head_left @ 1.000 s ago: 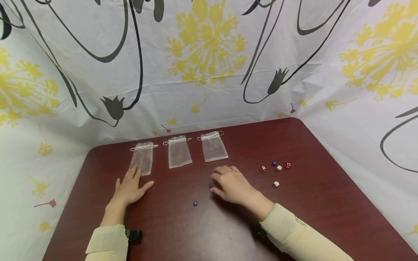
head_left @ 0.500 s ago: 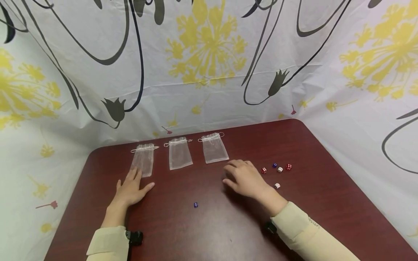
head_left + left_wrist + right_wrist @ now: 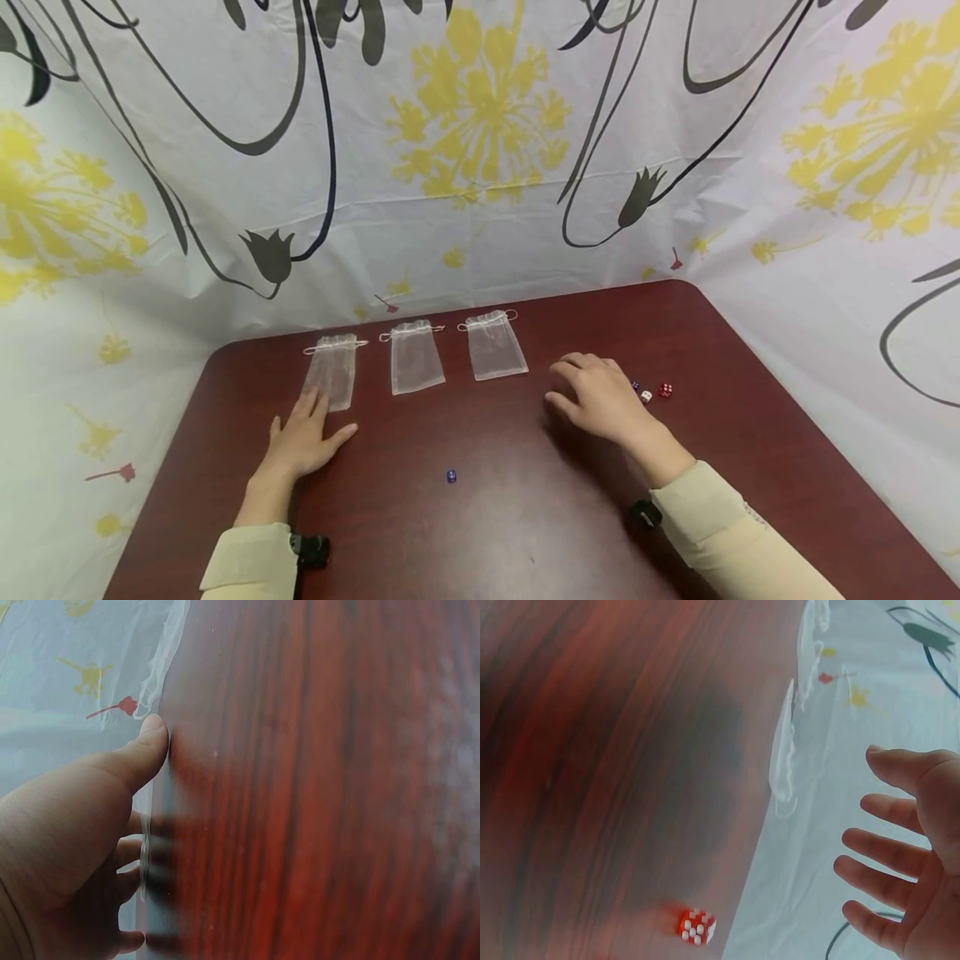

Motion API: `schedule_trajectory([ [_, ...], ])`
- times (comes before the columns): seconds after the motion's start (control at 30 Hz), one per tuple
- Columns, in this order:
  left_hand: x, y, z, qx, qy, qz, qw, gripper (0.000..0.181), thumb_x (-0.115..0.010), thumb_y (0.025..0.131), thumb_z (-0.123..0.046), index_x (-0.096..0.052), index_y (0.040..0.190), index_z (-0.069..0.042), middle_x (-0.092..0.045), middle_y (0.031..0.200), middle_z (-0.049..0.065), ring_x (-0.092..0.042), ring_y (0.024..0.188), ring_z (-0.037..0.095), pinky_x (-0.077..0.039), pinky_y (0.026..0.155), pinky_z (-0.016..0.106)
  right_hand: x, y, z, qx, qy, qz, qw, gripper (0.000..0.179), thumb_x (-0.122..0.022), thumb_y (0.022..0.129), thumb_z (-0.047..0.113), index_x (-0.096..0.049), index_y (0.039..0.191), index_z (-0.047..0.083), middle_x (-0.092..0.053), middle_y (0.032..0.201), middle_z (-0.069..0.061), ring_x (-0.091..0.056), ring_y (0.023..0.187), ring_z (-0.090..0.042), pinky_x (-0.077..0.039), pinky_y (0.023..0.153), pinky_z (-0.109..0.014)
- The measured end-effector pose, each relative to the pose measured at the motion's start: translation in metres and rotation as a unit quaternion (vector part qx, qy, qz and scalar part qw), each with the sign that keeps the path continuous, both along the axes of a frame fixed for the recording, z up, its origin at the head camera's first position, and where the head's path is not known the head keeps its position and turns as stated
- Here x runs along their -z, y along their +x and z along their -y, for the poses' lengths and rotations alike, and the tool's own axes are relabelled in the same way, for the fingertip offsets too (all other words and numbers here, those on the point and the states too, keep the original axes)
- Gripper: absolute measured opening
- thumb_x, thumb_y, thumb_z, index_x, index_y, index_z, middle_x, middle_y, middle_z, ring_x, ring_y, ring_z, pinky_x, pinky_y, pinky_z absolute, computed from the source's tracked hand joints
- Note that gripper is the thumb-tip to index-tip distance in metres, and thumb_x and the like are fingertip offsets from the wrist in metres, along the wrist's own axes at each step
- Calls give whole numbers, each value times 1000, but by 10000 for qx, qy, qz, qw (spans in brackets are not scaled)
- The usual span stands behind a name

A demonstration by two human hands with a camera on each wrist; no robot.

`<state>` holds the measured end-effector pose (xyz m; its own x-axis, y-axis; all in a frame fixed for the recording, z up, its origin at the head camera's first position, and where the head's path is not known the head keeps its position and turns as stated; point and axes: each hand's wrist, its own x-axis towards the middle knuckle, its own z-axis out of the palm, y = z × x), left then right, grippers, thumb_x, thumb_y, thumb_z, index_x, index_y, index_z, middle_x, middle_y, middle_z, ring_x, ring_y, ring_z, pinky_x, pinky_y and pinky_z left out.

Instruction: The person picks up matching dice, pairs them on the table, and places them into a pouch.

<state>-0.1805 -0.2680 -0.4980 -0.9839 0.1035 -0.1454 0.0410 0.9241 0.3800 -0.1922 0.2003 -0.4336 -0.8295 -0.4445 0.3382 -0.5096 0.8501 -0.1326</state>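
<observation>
My left hand (image 3: 302,446) lies with spread fingers on the table, fingertips on the lower end of the left sheer white drawstring pouch (image 3: 335,375). A middle pouch (image 3: 417,362) and a right pouch (image 3: 497,348) lie flat beside it. Over the table, my right hand (image 3: 600,396) hovers with loosely bent fingers and holds nothing. Just past it sit a blue die (image 3: 635,386), a white die (image 3: 647,397) and a red die (image 3: 666,389). The right wrist view shows a red die (image 3: 697,927) below the spread fingers. Another blue die (image 3: 452,477) lies alone between the hands.
The dark red wood-grain table (image 3: 525,517) has rounded far corners. A white curtain (image 3: 480,242) printed with yellow and grey flowers surrounds its back and sides. Each wrist carries a small black camera (image 3: 310,551) at the sleeve cuff.
My right hand has moved to the right, up to the dice group, and now hides a red and a white die in the head view. My left hand stays on the pouch.
</observation>
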Motion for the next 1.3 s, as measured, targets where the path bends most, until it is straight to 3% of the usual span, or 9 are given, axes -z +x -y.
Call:
schedule_trajectory([
  [0.4,2,2,0,-26,1,1,10000,98,-53,97,-63,-18,158,6,-9,163,31,-8,149,51,2,110,77,2,-9,-33,308,-156,-33,9994,39,-77,89,33,-71,114,4,-69,114,-15,-65,106,-37,-49,84,-58],
  [0.93,1,0,0,-1,7,-1,10000,98,-53,98,-62,-17,158,6,-8,163,31,-7,149,51,2,110,77,6,-16,-86,1037,-231,424,9934,38,-70,94,28,-68,121,1,-66,121,-22,-60,113,-45,-45,87,-65],
  [1.3,0,-1,-1,-5,-2,9,10000,97,-53,98,-62,-18,158,6,-8,163,31,-7,150,50,2,110,77,22,-22,-107,1268,40,508,9906,40,-69,94,29,-68,120,-1,-65,122,-26,-62,109,-46,-49,80,-64],
])
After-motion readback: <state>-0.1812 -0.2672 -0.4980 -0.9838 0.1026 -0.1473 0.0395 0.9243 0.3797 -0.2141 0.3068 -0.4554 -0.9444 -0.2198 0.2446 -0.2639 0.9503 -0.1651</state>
